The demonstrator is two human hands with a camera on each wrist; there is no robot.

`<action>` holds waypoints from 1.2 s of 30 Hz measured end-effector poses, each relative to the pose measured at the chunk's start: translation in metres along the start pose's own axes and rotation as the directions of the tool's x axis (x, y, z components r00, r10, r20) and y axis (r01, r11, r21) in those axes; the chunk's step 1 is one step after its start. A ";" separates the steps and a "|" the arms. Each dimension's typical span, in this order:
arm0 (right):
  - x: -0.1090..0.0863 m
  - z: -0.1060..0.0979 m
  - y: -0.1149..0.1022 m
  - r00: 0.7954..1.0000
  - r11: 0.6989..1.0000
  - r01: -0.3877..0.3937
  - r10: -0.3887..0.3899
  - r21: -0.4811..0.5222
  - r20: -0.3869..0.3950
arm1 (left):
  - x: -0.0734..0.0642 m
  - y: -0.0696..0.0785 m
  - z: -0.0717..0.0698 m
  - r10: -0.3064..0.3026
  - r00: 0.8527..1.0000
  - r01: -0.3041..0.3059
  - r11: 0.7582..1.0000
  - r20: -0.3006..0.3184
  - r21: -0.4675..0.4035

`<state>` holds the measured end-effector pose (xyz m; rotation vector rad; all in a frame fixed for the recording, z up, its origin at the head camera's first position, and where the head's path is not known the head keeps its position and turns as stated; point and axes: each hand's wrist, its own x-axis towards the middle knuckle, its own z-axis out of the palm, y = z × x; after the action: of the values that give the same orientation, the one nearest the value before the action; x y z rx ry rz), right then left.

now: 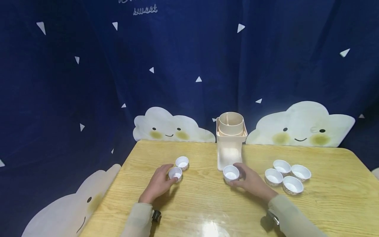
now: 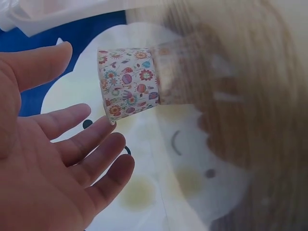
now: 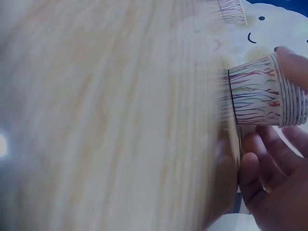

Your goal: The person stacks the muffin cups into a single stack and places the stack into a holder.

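Observation:
My left hand (image 1: 158, 182) is spread beside a floral-patterned paper baking cup (image 2: 127, 82), which stands upright with its white inside showing in the head view. In the left wrist view the thumb is apart from that cup and one fingertip lies right at its rim. Just behind it stands another cup (image 1: 182, 163) with coloured streaks. My right hand (image 1: 251, 179) holds a stack of streaked paper baking cups (image 3: 257, 91), with thumb at the rims and fingers curled round the other side. Several nested rims show in the right wrist view.
Behind the stack stands a beige holder (image 1: 229, 148) with a round, open-topped tube. To the right, several white-lined baking cups (image 1: 292, 185) stand in a cluster on the wooden table (image 1: 195, 210). A dark blue curtain (image 1: 183, 59) with clouds hangs along the back edge.

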<state>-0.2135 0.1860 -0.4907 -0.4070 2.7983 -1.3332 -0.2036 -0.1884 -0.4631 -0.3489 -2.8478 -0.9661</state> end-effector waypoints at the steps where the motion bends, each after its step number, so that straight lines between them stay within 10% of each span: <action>1: 0.000 0.000 -0.001 1.000 1.000 -0.006 0.006 0.006 0.000 | 0.000 0.000 0.000 0.000 1.000 0.000 1.000 -0.003 0.001; 36: 0.002 0.000 0.005 0.999 0.999 0.029 -0.029 0.038 0.012 | 0.007 -0.004 0.006 -0.098 0.995 0.099 0.991 -0.016 0.095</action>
<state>-0.2161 0.1884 -0.4943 -0.4551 2.7634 -1.3817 -0.2119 -0.1867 -0.4687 -0.1940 -2.9123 -0.8408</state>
